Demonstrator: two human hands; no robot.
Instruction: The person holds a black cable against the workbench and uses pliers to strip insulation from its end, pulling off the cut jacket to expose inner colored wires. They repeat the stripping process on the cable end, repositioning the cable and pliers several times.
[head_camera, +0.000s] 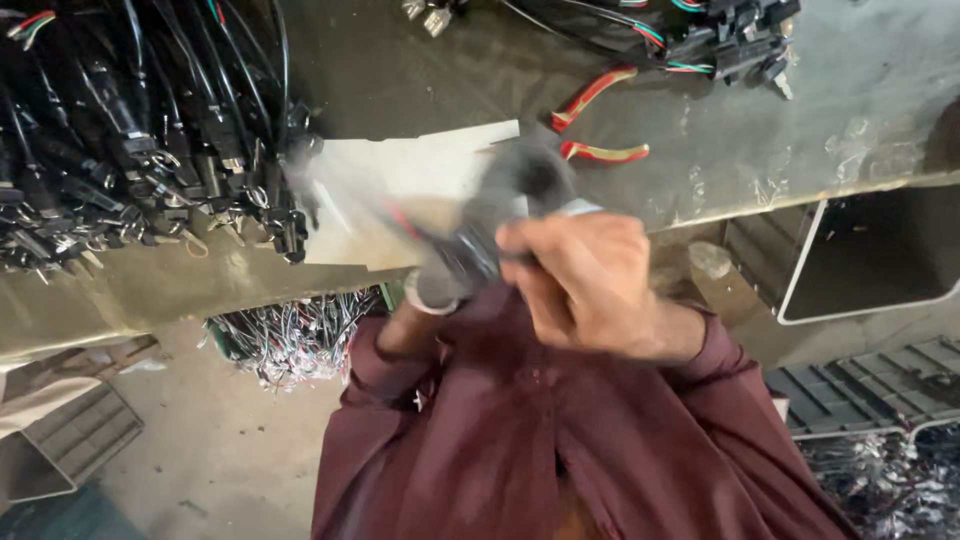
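My right hand (585, 285) is curled shut on a dark, blurred cable piece (470, 250), held close to my chest above the table edge. A grey-black rounded part (530, 175), smeared by motion, sticks up from it. My left hand is mostly hidden behind this piece; only its wrist (400, 330) in a maroon sleeve shows just below it. Motion blur hides the fingers' grip there.
A big heap of black connectors with wires (140, 140) fills the table's left. A white sheet (400, 175) lies behind the hands, with red-handled pliers (600, 120) beyond it and more connectors (725, 40) at the top right. A crate of wires (295, 335) sits under the worn table (860, 110).
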